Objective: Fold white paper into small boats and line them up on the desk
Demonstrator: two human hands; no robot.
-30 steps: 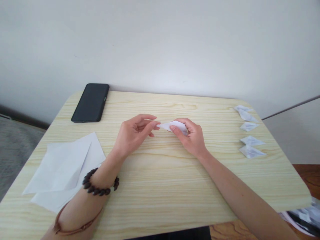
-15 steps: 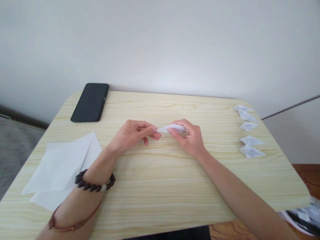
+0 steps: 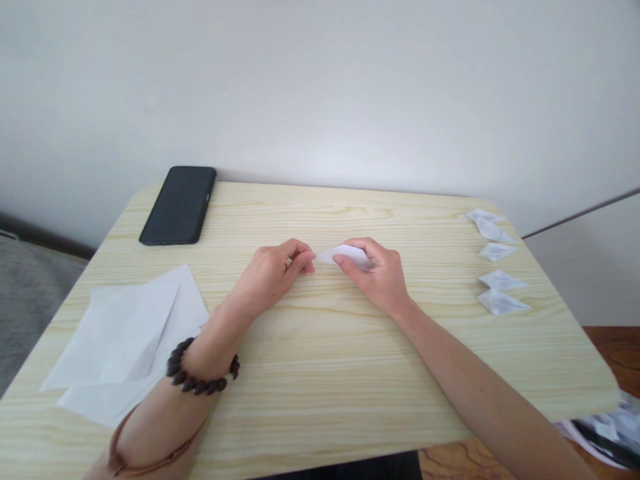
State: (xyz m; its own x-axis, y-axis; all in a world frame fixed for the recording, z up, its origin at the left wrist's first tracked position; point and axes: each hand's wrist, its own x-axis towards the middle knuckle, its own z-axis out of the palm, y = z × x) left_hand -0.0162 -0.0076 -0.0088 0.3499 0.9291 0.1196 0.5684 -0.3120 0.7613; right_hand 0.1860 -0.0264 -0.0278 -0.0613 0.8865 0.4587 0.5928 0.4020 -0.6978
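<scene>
Over the middle of the table, a narrow piece of folded white paper (image 3: 355, 255) is held between my two hands. My right hand (image 3: 379, 272) grips its wider end, with the thumb pressed on the near face and the fingers behind. At the pointed left tip, my left hand (image 3: 280, 270) is closed in a pinch between thumb and forefinger, the other fingers curled. Part of the paper is hidden by the right thumb and palm. A dark beaded bracelet (image 3: 193, 383) and a brown cord (image 3: 155, 467) circle my left forearm.
Several pointed folded white papers (image 3: 501, 301) lie along the table's right side. Flat white sheets (image 3: 117, 333) overlap at the left, partly under my left forearm. A black phone-like device (image 3: 179, 205) lies at the back left. A wall (image 3: 320, 87) rises behind the table (image 3: 320, 413).
My left fingers have curled inward into a tighter pinch at the paper's tip, and the left wrist has rolled. The folded paper has tilted, showing more of its face. My right hand hardly moved.
</scene>
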